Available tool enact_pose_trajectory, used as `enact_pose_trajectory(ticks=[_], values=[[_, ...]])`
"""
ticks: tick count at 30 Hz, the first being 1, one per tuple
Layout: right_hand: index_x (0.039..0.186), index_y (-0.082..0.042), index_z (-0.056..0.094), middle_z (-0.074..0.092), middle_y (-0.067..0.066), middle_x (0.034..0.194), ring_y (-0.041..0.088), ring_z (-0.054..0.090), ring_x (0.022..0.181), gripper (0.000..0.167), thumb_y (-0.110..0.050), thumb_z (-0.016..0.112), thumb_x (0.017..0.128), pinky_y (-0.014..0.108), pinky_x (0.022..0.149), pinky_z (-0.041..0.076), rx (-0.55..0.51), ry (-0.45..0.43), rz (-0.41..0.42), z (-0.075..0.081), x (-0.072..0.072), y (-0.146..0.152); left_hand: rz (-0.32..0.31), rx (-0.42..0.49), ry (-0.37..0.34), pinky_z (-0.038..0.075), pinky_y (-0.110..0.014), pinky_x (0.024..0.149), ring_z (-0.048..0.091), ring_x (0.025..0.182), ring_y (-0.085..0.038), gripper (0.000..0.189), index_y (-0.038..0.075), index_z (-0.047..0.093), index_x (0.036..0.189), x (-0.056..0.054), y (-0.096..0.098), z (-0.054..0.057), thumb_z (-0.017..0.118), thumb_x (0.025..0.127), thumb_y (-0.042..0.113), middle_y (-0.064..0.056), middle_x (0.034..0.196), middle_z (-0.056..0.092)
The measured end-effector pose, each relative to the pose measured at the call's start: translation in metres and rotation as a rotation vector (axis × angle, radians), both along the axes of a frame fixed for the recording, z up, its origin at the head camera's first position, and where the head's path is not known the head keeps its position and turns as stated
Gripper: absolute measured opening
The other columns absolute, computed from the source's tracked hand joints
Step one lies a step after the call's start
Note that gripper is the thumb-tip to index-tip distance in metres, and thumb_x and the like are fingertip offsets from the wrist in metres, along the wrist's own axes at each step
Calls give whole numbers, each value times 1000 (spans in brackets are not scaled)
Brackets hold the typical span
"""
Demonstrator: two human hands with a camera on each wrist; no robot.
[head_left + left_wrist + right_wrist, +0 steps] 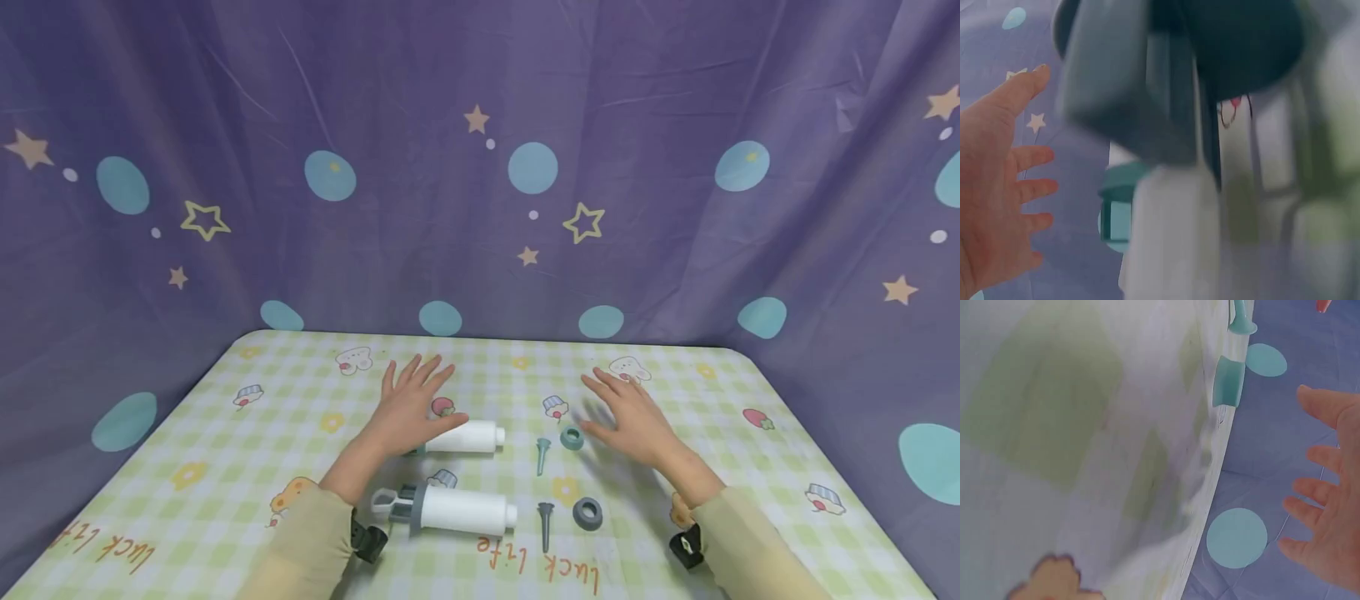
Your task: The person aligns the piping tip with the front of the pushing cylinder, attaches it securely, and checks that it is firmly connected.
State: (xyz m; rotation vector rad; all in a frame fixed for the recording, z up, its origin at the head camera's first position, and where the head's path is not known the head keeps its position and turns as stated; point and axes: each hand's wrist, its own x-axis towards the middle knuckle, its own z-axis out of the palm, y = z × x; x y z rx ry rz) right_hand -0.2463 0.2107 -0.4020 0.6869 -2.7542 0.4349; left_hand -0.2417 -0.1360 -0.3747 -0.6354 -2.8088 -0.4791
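Note:
In the head view my left hand (pixel 408 417) is over the near end of a white syringe (pixel 468 437) with green fittings, fingers spread and partly covering it. Nearer me lies a second white syringe (pixel 461 510) with a grey flange and a loop handle. Its blurred grey handle (pixel 1110 81) fills much of the left wrist view. My right hand (pixel 633 421), fingers apart and holding nothing, is just right of a green ring cap (pixel 572 438). Beside that cap lies a slim green nozzle (pixel 542 456). Closer to me are a grey nozzle (pixel 546 527) and a grey ring cap (pixel 587 514).
A green-and-white checked cloth (pixel 202 425) with printed cartoons covers the table. Behind it and along both sides hangs a purple curtain (pixel 390 258) with stars and dots. Black wrist cameras (pixel 369 542) are strapped by both sleeves.

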Motion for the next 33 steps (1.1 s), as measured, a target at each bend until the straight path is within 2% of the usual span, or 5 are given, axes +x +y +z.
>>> enact_pose_trajectory(ticks=[7, 12, 17, 25, 33], values=[[140, -15, 35, 34, 14, 143, 38, 41, 123, 72, -35, 68, 80, 55, 95, 36, -62, -63, 21, -2, -1, -7, -35, 19, -7, 5, -58, 107, 22, 135, -33, 72, 13, 42, 137, 2, 14, 0, 58, 81, 54, -10, 144, 34], [142, -18, 33, 40, 10, 138, 32, 48, 118, 75, -31, 70, 78, 50, 89, 43, -91, -106, 32, -5, 0, -12, -43, 26, 6, 10, -56, 107, 29, 132, -33, 66, 11, 46, 133, 3, 28, 0, 59, 82, 50, -11, 140, 39], [140, -18, 35, 48, 8, 130, 27, 54, 110, 73, -28, 71, 78, 46, 87, 45, -105, -156, 36, -5, 0, -18, -50, 32, 21, 17, -52, 108, 35, 129, -30, 60, 11, 50, 129, 4, 41, -3, 61, 82, 47, -10, 136, 44], [134, -11, 44, 55, 9, 123, 27, 57, 104, 66, -22, 73, 76, 43, 85, 46, -98, -195, 63, -8, -3, -23, -100, 55, -25, 29, -49, 102, 43, 121, -30, 51, 12, 55, 124, 8, 65, -9, 62, 83, 42, -9, 130, 49], [126, -6, 52, 58, 12, 116, 29, 58, 100, 59, -18, 74, 74, 44, 84, 47, -59, -212, 87, -10, -4, -28, -146, 37, -62, 41, -41, 92, 53, 108, -23, 41, 13, 59, 117, 9, 84, -13, 64, 83, 37, -3, 116, 58]])
